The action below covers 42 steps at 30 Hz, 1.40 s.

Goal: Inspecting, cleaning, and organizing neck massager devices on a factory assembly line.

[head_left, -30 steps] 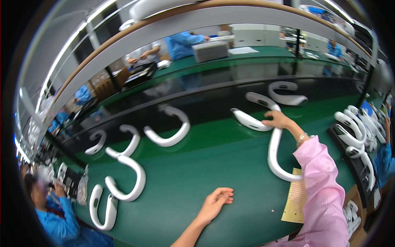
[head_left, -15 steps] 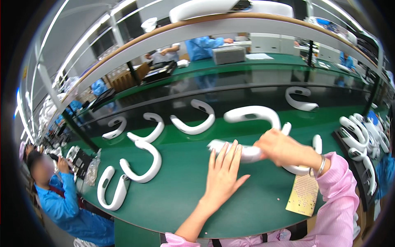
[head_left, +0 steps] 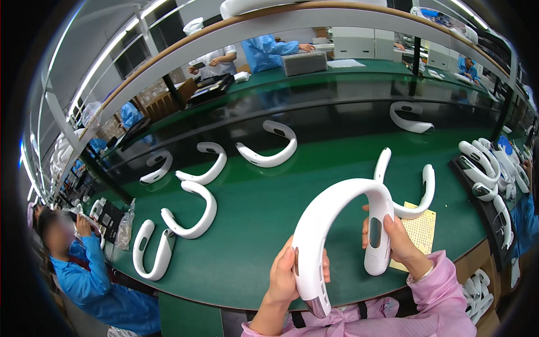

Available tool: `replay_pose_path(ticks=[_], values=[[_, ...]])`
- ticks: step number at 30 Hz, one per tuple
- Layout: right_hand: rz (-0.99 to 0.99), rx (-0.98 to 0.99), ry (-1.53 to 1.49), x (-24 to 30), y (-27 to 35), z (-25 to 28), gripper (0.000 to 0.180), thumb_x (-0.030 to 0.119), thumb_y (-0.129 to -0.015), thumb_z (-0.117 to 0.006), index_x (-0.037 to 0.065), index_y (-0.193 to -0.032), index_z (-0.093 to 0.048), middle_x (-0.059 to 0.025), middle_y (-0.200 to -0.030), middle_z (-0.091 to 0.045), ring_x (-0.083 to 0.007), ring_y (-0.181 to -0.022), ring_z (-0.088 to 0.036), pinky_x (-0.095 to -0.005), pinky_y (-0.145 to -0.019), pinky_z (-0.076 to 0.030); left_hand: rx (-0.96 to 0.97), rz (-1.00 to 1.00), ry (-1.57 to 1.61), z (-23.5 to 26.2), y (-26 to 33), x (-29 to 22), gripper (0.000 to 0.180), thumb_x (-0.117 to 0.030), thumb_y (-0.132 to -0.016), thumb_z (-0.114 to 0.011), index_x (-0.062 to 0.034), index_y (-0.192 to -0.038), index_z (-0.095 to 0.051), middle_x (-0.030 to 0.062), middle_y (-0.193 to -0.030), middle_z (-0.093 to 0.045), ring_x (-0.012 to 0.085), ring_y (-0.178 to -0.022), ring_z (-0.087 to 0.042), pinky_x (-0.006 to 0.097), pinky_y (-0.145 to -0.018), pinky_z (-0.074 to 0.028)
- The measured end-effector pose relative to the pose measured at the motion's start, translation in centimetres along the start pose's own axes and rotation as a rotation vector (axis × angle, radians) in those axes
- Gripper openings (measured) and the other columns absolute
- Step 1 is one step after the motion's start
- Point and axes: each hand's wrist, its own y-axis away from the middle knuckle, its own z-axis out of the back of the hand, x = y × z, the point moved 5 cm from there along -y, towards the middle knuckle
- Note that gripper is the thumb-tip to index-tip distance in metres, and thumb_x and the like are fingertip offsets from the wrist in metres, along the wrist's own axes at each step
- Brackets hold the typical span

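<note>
Above the surface (head_left: 241,238), your left hand (head_left: 282,275) is now joining your right hand (head_left: 401,241) in holding up the white band (head_left: 331,202). Fingers are clamping both its sides, occupying both hands.

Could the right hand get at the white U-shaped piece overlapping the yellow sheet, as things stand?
Probably not without letting go first: the right hand is gripping one end of the raised white arch. Otherwise the way looks fairly free, with the U-shaped piece lying just beyond that hand.
</note>
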Motion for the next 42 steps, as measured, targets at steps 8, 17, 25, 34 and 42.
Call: replay_pose_path(ticks=[8, 17, 25, 34, 42], values=[[-0.024, -0.166, 0.114, 1.0, 1.8, -0.5, 0.046, 0.039, -0.095, -0.043, 0.002, -0.121, -0.039, -0.0051, -0.082, -0.053, -0.0111, -0.064, -0.053, -0.0258, -0.057, -0.046, 0.037, 0.039, 0.384, 2.2, -0.1, 2.8, 0.049, -0.041, -0.091, -0.037, 0.0042, -0.106, -0.048, 0.012, -0.071, -0.052, 0.0216, -0.058, -0.052, 0.033, -0.043, -0.048], [-0.091, -0.204, 0.119, 1.5, 2.3, -0.2, 0.043, 0.04, -0.096, -0.04, 0.004, -0.12, -0.04, -0.0042, -0.084, -0.052, -0.0093, -0.064, -0.053, -0.0238, -0.057, -0.046, 0.044, 0.072, 0.59, 2.5, 0.0, 3.7, 0.042, -0.032, -0.092, -0.038, 0.0034, -0.113, -0.042, 0.0115, -0.077, -0.049, 0.0218, -0.055, -0.048, 0.034, -0.041, -0.045], [-0.108, -0.14, -0.077, 2.1, 2.4, -0.4, 0.058, 0.045, -0.098, -0.015, 0.003, -0.128, -0.04, -0.0108, -0.104, -0.059, -0.0144, -0.077, -0.058, -0.0259, -0.066, -0.05, 0.001, 0.055, 0.922, 3.3, -0.4, 4.2, 0.04, -0.03, -0.092, -0.039, 0.0022, -0.114, -0.042, 0.0092, -0.078, -0.05, 0.0188, -0.058, -0.046, 0.032, -0.047, -0.042], [-0.124, -0.186, 0.071, 0.4, 1.5, 0.7, 0.052, 0.044, -0.095, -0.041, -0.002, -0.12, -0.043, -0.0107, -0.097, -0.057, -0.0145, -0.078, -0.058, -0.0278, -0.068, -0.052, -0.006, -0.035, 0.432, -0.5, -0.8, 1.8, 0.046, -0.031, -0.092, -0.038, 0.0078, -0.116, -0.037, 0.0149, -0.08, -0.052, 0.0229, -0.056, -0.052, 0.033, -0.043, -0.046], [-0.341, -0.184, -0.147, -4.3, 0.4, -0.3, 0.048, 0.044, -0.092, -0.048, -0.001, -0.109, -0.048, -0.0086, -0.081, -0.059, -0.0161, -0.07, -0.061, -0.0296, -0.063, -0.053, -0.209, 0.049, -0.176, -6.2, -1.4, 0.1, 0.051, -0.033, -0.081, -0.045, 0.0081, -0.11, -0.039, 0.0187, -0.071, -0.058, 0.0238, -0.05, -0.06, 0.029, -0.044, -0.051]])
